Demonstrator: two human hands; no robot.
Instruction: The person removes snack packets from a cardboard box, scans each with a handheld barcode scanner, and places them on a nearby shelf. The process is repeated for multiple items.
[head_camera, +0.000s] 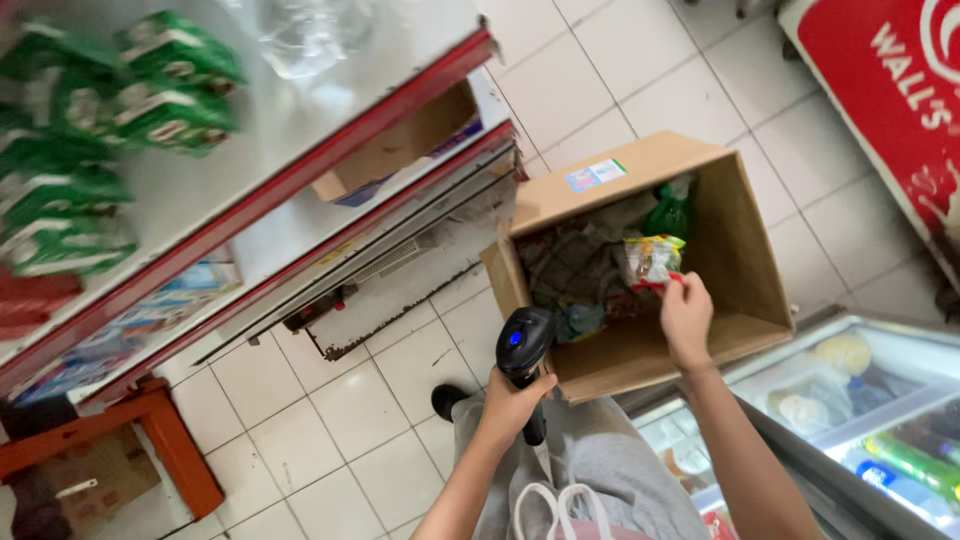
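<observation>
White floor tiles (300, 420) are seen beneath a cardboard box (740, 250). A black scanner (524, 345) is gripped by the left hand (512, 400); a snack packet (650, 260) is pinched by the right hand (686, 318).

- The cardboard box (640, 260) is open-topped; its walls hem in the packets.
- Shelves (300, 170) crowd its left; a freezer (860, 400) stands just right.
- Tiled floor (330, 440) beside lies open.

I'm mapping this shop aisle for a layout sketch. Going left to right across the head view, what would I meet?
Green packets on the shelf → left hand holding a black scanner → right hand on a snack packet in the cardboard box → glass-topped freezer.
</observation>
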